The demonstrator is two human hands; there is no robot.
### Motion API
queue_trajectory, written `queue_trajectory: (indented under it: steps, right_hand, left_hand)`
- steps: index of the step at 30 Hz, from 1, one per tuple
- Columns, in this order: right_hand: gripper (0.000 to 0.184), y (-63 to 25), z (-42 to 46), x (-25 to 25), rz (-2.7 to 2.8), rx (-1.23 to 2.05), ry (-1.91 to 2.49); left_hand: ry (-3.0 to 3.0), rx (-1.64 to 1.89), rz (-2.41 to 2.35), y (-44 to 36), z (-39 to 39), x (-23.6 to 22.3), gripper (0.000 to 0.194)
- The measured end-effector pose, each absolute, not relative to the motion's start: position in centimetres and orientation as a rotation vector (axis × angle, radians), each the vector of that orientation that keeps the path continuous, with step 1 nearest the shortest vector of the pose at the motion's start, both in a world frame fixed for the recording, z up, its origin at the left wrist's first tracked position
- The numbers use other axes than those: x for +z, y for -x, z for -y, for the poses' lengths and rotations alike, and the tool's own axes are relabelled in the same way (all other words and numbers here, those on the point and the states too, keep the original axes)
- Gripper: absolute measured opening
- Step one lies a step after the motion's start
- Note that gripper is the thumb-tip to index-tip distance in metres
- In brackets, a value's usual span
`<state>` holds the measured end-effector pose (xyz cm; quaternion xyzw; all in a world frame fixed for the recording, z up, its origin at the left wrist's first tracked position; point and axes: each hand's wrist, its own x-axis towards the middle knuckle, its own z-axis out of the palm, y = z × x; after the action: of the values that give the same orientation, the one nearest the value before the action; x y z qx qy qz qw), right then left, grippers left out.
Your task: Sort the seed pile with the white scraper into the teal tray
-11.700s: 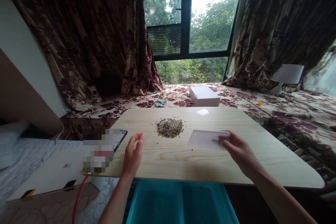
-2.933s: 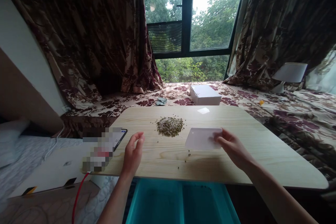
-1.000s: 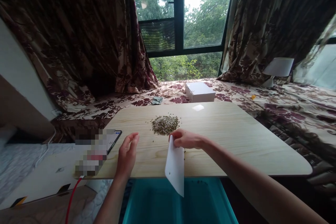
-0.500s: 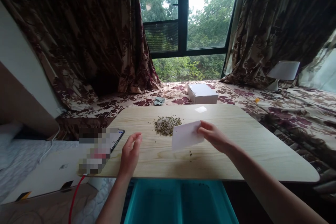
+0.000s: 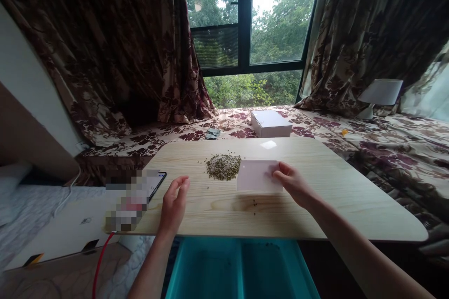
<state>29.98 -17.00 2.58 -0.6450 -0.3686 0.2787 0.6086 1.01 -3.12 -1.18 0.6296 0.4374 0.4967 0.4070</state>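
Observation:
On the light wooden table (image 5: 301, 210) lies a heap of small green beans (image 5: 222, 168) with white grains mixed in. My right hand (image 5: 293, 182) pinches the right edge of a thin white rectangular sheet (image 5: 257, 177), slightly see-through, with a small dot near its upper left corner. The sheet hovers above the tabletop, its left edge close to the heap. Left of the heap, my left hand (image 5: 175, 201) is held with loosely bent fingers, thumb apart, and nothing visible in it. A few stray beans (image 5: 254, 204) lie in front of the sheet.
A phone (image 5: 157, 187), partly blurred out, lies at the table's left end with a red cable (image 5: 101, 261). Below the front edge sits a teal two-part bin (image 5: 240, 266). Behind the table are a white box (image 5: 271, 124) and a lamp (image 5: 382, 93).
My right hand has moved the white sheet a little to the right, away from the heap, and levelled it. My left hand has stayed in place.

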Motion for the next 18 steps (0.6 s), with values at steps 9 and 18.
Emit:
queue_trajectory:
  steps: [9,18]
  right_hand:
    - [0.008,-29.0,18.3,3.4,0.896,0.775,1.525]
    - [0.007,-28.1,20.3,4.4,0.965,0.881,1.584]
  left_hand:
    - [-1.588,1.252,-1.095,-1.0,3.0,-1.4,0.044]
    - [-1.598,1.246,-1.097,-0.9,2.9,-1.4,0.042]
